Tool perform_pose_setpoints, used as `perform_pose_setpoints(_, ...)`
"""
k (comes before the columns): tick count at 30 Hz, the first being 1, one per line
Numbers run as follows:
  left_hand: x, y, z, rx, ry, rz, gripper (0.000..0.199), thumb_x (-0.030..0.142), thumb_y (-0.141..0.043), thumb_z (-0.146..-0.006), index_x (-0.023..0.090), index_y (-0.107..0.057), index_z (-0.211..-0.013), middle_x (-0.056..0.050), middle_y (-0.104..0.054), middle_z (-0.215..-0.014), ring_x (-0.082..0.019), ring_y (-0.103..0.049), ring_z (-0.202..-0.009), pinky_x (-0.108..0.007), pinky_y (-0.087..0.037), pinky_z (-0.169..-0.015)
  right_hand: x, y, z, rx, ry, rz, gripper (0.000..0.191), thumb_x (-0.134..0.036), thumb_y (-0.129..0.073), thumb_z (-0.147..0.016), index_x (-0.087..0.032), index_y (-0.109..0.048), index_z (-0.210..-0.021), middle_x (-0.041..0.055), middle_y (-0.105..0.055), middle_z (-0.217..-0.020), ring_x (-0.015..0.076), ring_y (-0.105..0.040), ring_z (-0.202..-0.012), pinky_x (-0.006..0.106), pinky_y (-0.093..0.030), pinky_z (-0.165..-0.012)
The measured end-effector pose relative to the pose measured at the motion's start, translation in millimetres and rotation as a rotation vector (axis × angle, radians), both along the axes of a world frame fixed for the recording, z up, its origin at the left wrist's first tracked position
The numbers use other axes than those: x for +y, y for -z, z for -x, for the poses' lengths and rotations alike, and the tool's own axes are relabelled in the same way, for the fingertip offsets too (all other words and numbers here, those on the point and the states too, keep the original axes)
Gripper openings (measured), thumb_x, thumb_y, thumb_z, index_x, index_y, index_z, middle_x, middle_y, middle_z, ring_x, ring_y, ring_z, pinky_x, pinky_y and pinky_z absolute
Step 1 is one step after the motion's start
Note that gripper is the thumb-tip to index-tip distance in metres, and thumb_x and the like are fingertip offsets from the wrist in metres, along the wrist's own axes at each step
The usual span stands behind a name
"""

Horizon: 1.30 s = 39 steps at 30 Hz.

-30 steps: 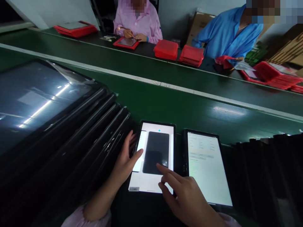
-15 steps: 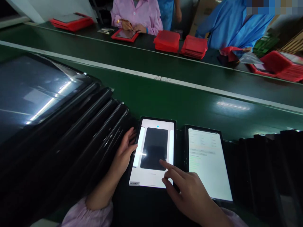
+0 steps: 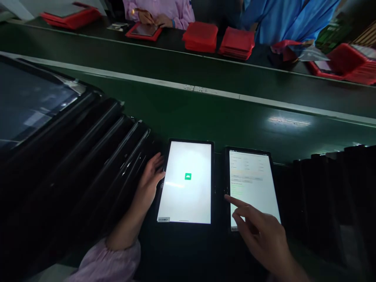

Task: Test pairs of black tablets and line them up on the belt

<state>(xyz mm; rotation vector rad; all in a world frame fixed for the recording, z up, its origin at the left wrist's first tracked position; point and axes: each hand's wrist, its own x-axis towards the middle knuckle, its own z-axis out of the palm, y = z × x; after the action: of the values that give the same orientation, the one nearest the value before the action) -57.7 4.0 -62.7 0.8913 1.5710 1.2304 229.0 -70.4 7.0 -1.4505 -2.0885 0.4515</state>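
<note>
Two tablets lie side by side before me with lit screens. A small green icon sits mid-screen on the left tablet [image 3: 188, 199], and a barcode label is stuck at its lower left corner. My left hand [image 3: 148, 186] rests against that tablet's left edge, fingers apart and thumb at the rim, not gripping it. Over the lower part of the right tablet [image 3: 254, 188] hovers my right hand [image 3: 261, 231]. Its index finger points out near that tablet's left edge and the other fingers curl in, holding nothing. Lines of text, too small to read, fill the right screen.
Black glossy tablets [image 3: 88, 129] lean in a row at left; dark upright slabs [image 3: 326, 196] stand at right. Beyond the green belt [image 3: 182, 113] and its pale rail, red pouches [image 3: 201, 37] are stacked. Two people, in pink [image 3: 176, 9] and blue sleeves [image 3: 284, 23], work there.
My right hand has moved right, off the left tablet to the right one. The left screen went from a dark preview card to white with a green icon. My view shifted slightly.
</note>
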Motion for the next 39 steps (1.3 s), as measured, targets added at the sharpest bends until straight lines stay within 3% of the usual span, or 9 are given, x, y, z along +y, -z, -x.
perform_pose_setpoints(9, -1, -0.4, 0, 0.046, 0.01, -0.02, 0.059, 0.037, -0.071, -0.079, 0.026, -0.064, -0.137, -0.012, -0.069, -0.143, -0.037, -0.05, -0.152, -0.057, -0.035, -0.129, -23, 1.1, -26, -0.053, 0.173, 0.066, 0.034, -0.043, -0.051, -0.111, -0.026, -0.071, -0.09, 0.0067, -0.086, -0.106, 0.007, -0.042, -0.032, 0.024, -0.041, -0.03)
perform_pose_setpoints(17, -2, -2.3, -3, 0.046, -0.003, -0.045, 0.057, 0.036, -0.073, -0.077, 0.026, -0.066, -0.132, -0.012, -0.069, -0.143, -0.037, -0.048, -0.153, -0.058, -0.033, -0.129, -33, -3.7, -27, -0.051, 0.199, 0.032, 0.037, -0.044, -0.049, -0.112, -0.027, -0.071, -0.088, 0.0056, -0.086, -0.105, 0.0079, -0.043, -0.033, 0.026, -0.043, -0.034)
perform_pose_setpoints(26, -3, 2.8, 2, 0.061, 0.07, -0.055, 0.068, 0.039, -0.076, -0.076, 0.026, -0.061, -0.14, -0.014, -0.065, -0.15, -0.038, -0.042, -0.157, -0.058, -0.033, -0.129, -33, -7.8, -39, 0.048, 0.03, 0.119, 0.04, -0.04, -0.05, -0.112, -0.025, -0.072, -0.082, 0.0038, -0.087, -0.099, 0.0069, -0.052, -0.035, 0.024, -0.051, -0.04)
perform_pose_setpoints(29, -6, -1.2, 0, 0.108, 0.06, -0.036, 0.062, 0.041, -0.074, -0.08, 0.026, -0.063, -0.139, -0.012, -0.065, -0.15, -0.036, -0.046, -0.155, -0.055, -0.034, -0.129, -37, -6.9, -24, 0.16, 0.072, 0.252, 0.029, -0.039, -0.051, -0.111, -0.025, -0.074, -0.1, 0.0058, -0.084, -0.119, 0.011, -0.071, -0.053, 0.024, -0.062, -0.051)
perform_pose_setpoints(31, -8, -7.5, 1, 0.175, 0.027, 0.031, 0.054, 0.045, -0.073, -0.083, 0.028, -0.067, -0.134, -0.01, -0.072, -0.139, -0.036, -0.054, -0.148, -0.054, -0.038, -0.127, -40, -5.2, -2, 0.222, 0.1, 0.396, 0.031, -0.041, -0.057, -0.108, -0.025, -0.069, -0.132, 0.0109, -0.073, -0.143, 0.0219, -0.082, -0.101, 0.034, -0.071, -0.081)
perform_pose_setpoints(33, -8, -16.2, 4, 0.263, -0.005, 0.136, 0.045, 0.051, -0.075, -0.083, 0.03, -0.072, -0.123, -0.008, -0.078, -0.121, -0.038, -0.063, -0.137, -0.056, -0.043, -0.123, -40, -3.6, 24, 0.267, 0.082, 0.573, 0.065, -0.041, -0.062, -0.104, -0.02, -0.044, -0.163, 0.0179, -0.045, -0.17, 0.0324, -0.052, -0.152, 0.052, -0.056, -0.115)
perform_pose_setpoints(34, -6, -21.3, 6, 0.302, -0.024, 0.191, 0.04, 0.054, -0.076, -0.083, 0.03, -0.075, -0.115, -0.008, -0.079, -0.112, -0.039, -0.067, -0.131, -0.057, -0.046, -0.12, -38, -3.0, 36, 0.296, 0.063, 0.671, 0.079, -0.042, -0.064, -0.103, -0.017, -0.03, -0.17, 0.02, -0.028, -0.177, 0.0348, -0.033, -0.162, 0.058, -0.044, -0.124)
perform_pose_setpoints(37, -1, -37.5, 8, 0.296, -0.034, 0.352, 0.033, 0.051, -0.082, -0.078, 0.025, -0.076, -0.098, -0.009, -0.08, -0.097, -0.04, -0.074, -0.115, -0.055, -0.058, -0.105, -32, -1.2, 60, 0.388, 0.053, 0.868, 0.109, -0.048, -0.074, -0.097, -0.017, -0.004, -0.175, 0.0199, 0.005, -0.181, 0.0406, -0.001, -0.167, 0.07, -0.021, -0.13)
perform_pose_setpoints(39, -3, -47.0, 7, 0.18, -0.023, 0.487, 0.036, 0.041, -0.088, -0.072, 0.02, -0.077, -0.099, -0.008, -0.08, -0.087, -0.038, -0.079, -0.1, -0.049, -0.065, -0.089, -33, 1.1, 65, 0.465, 0.062, 0.86, 0.115, -0.046, -0.078, -0.094, -0.02, -0.001, -0.175, 0.0187, 0.003, -0.182, 0.0406, 0.0, -0.167, 0.07, -0.015, -0.132)
